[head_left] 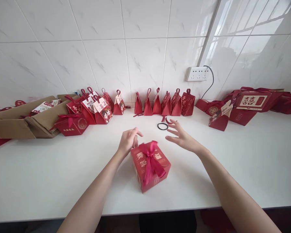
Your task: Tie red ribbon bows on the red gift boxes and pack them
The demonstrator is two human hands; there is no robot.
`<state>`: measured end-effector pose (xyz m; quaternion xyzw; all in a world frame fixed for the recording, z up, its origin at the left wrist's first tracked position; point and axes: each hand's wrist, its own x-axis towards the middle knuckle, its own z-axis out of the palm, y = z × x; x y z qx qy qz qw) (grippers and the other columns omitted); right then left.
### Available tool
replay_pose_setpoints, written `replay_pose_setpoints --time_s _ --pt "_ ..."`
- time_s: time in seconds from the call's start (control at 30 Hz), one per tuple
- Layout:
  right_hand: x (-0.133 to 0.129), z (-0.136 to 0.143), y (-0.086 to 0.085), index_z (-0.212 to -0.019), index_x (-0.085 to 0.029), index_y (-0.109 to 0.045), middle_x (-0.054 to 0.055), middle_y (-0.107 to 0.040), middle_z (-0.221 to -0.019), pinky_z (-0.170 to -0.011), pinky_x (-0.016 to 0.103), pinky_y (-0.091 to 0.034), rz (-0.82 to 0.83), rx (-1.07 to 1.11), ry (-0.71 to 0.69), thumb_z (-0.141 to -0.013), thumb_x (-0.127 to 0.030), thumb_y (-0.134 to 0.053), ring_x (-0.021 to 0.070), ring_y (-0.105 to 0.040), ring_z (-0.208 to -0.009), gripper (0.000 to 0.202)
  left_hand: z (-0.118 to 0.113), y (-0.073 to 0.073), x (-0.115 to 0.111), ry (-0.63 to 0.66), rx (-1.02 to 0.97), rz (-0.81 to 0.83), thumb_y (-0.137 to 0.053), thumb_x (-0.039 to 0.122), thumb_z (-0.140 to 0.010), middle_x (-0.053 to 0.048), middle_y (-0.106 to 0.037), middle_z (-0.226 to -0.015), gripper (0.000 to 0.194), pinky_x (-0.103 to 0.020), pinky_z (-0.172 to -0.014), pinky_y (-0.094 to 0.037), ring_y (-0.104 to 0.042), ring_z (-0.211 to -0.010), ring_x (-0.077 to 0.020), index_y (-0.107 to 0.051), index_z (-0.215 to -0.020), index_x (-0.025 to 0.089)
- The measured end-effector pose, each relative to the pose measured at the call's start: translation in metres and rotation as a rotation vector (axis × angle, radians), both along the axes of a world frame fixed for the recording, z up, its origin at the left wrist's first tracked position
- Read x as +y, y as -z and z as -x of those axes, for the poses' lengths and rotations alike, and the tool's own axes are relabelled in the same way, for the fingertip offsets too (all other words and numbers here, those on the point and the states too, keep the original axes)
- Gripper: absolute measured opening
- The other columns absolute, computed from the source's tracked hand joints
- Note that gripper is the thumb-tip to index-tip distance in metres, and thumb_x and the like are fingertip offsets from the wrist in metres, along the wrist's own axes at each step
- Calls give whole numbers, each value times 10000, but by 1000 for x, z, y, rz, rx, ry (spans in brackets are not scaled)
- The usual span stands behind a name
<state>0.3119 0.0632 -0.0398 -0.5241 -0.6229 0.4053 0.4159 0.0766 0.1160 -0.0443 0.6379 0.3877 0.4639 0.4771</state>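
A red gift box (pixel 150 165) with a dark pink ribbon bow on its lid stands on the white table (pixel 191 191), turned at an angle between my forearms. At the box's far left corner is my left hand (pixel 129 139), its index finger stretched out and the other fingers partly curled; whether it touches the box is hard to tell. My right hand (pixel 181 137) hovers beyond the box's right side, fingers spread, holding nothing. Close to its fingertips lies a black ring-shaped band (pixel 162 126).
Small red triangular boxes (pixel 156 104) line the tiled wall. On the left are an open cardboard box (pixel 14 126), more patterned boxes and a red box (pixel 71 124). Red boxes and bags (pixel 242 116) are piled at right. A power strip (pixel 197 74) hangs on the wall.
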Motion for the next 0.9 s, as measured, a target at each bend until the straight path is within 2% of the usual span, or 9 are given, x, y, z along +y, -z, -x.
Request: replay_pose_setpoints --time_s 0.07,0.17,0.27,0.37,0.47,0.57,0.7,0.8,0.9 --pt "1 -5 -3 -1403 -300 -252 138 -323 -1429 -1003 549 -382 -19 -5 59 -773 -460 -636 327 -394 -1292 755 4 -1 2 -68 -90 -25 -474 520 -784 67 -290 -287 418 -258 -414 -291 -316 -287 -96 -581 -565 180" --pt "-6 -4 -7 -1394 -306 -280 118 -320 -1443 -1004 516 -397 -7 30 -285 -678 -454 -733 314 -364 -1311 861 8 -3 6 -37 -150 -72 -516 440 -770 55 -374 -354 319 -258 -475 -339 -409 -366 -106 -594 -622 169" --pt "-13 7 -7 -1435 -306 -183 128 -283 -1471 -1025 498 -381 79 -11 -575 -549 -373 -836 309 -304 -1349 1103 11 -5 7 202 -112 31 -523 418 -769 5 -545 -527 296 -277 -621 -413 -530 -560 -141 -635 -783 144" --pt "-13 17 -3 -1423 -268 -216 151 -343 -1432 -996 471 -417 127 -78 -514 -619 -377 -795 291 -384 -1300 996 13 -5 7 423 -36 163 -532 443 -775 -35 -604 -746 335 -274 -676 -416 -551 -702 -154 -642 -850 136" --pt "-8 20 -2 -1343 -241 -345 135 -473 -1319 -911 422 -478 85 -95 -278 -759 -433 -663 244 -535 -1135 692 14 -4 6 534 28 231 -546 498 -766 -44 -600 -870 393 -276 -710 -409 -554 -769 -164 -637 -923 149" --pt "-6 17 -6 -1018 -181 -567 82 -632 -983 -785 353 -510 59 -111 -131 -815 -506 -569 184 -622 -865 383 13 -6 5 629 6 270 -582 560 -716 -77 -611 -992 497 -315 -792 -413 -573 -878 -212 -607 -1002 155" --pt "-13 16 -13 -574 -147 -529 -6 -526 -494 -521 261 -463 206 -22 -323 -787 -686 -455 110 -562 -459 584 14 -10 2 742 -4 271 -619 567 -678 -113 -618 -1069 560 -356 -842 -409 -573 -955 -254 -594 -1046 146" --pt "-20 20 -15 -555 -138 -531 -28 -499 -404 -387 215 -376 334 -19 -540 -707 -714 -534 92 -503 -337 596 15 -11 1 740 28 240 -627 535 -691 -108 -626 -1070 527 -354 -844 -415 -581 -954 -246 -598 -1056 157" --pt "-23 25 -14 -601 -136 -551 -47 -514 -410 -364 186 -362 405 -24 -627 -683 -580 -673 79 -496 -340 468 12 -9 0 687 84 224 -637 508 -700 -101 -637 -1057 489 -346 -818 -434 -601 -924 -238 -600 -1046 165"
